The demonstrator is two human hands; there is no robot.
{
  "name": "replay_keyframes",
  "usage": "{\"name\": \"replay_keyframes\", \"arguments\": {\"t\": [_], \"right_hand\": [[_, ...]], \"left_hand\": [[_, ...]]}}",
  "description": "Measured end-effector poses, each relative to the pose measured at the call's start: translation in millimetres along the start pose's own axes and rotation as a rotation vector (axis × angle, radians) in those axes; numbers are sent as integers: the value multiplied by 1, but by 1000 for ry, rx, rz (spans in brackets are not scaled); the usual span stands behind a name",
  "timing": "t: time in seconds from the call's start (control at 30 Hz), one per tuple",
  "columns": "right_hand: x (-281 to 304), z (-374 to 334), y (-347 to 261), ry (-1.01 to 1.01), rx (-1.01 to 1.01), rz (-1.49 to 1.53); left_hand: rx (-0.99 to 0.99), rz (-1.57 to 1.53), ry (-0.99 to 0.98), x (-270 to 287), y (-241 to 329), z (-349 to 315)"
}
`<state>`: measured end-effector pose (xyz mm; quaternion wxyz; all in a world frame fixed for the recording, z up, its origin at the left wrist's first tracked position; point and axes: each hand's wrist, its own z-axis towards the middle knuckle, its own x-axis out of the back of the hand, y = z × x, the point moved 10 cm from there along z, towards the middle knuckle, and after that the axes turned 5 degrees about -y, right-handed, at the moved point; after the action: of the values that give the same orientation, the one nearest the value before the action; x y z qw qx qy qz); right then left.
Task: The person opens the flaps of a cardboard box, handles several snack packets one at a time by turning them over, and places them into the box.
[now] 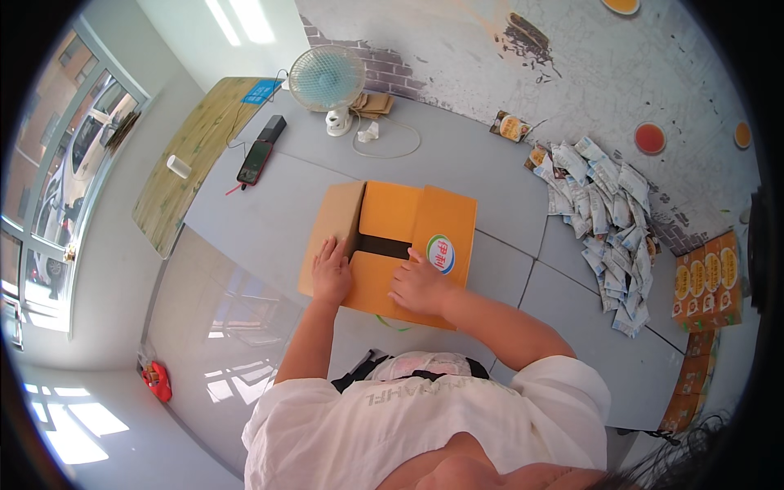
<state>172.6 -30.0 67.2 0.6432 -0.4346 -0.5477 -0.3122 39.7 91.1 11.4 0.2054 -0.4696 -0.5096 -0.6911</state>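
An orange cardboard box [367, 278] sits on the grey table in front of me. Its far flap [387, 211] and near flap lie folded inward, with a dark gap between them. On the left a flap shows plain brown [328, 214]; the right flap [449, 214] is orange with an oval logo. My left hand [331, 271] rests on the brown flap, fingers stretched out and touching its surface. My right hand [421, 283] lies on the near flap beside the right flap, fingers apart and slightly bent. Neither hand grips anything I can see.
A heap of white sachets [608, 220] covers the table's right side. Orange printed cartons [707, 279] stand at the far right. At the back are a small fan [328, 77] with its cord, and a phone [255, 162]. A white cup-like object [178, 167] lies on a wooden board [196, 147].
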Motion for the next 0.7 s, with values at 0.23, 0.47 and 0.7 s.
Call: {"name": "replay_keyframes", "arguments": {"t": [0.23, 0.47, 0.7], "right_hand": [[136, -84, 20, 380, -130, 107], [70, -203, 105, 289, -650, 356], [-48, -190, 78, 160, -762, 547]], "left_hand": [[-10, -8, 12, -2, -4, 1], [-7, -57, 11, -4, -2, 1], [-15, -27, 5, 1, 4, 4]]}}
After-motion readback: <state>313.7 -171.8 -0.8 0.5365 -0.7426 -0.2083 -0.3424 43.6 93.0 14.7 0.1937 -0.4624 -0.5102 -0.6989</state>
